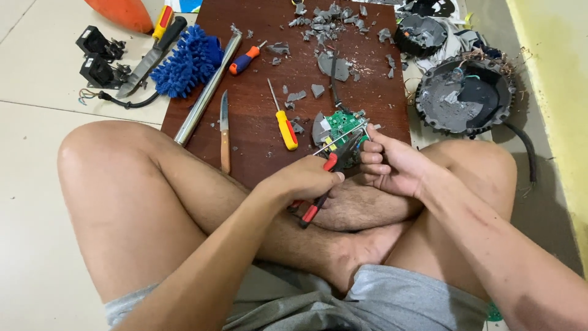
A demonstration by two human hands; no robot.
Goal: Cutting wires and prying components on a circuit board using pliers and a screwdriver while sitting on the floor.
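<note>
The circuit board [340, 125] is green with small white and yellow parts; the pliers [324, 184] have red and black handles; one screwdriver [286, 130] has a yellow handle with a red end; the other screwdriver [244, 61] is orange and blue; the duster mitt [185, 60] is bright blue; the wooden board [257, 104] is dark reddish brown; the plastic fragments [323, 21] are grey; the round housing [464, 95] is dark grey; the knife [225, 132] has a light wooden handle; the shorts [367, 300] are grey; the floor tiles [37, 122] are pale beige.

Tool count from my feed

I count two yellow-handled screwdrivers [283, 121] [163, 21], one orange-and-blue-handled screwdriver [245, 59], one wooden-handled knife [225, 132], two black plastic connector blocks [93, 41] [98, 70].
</note>
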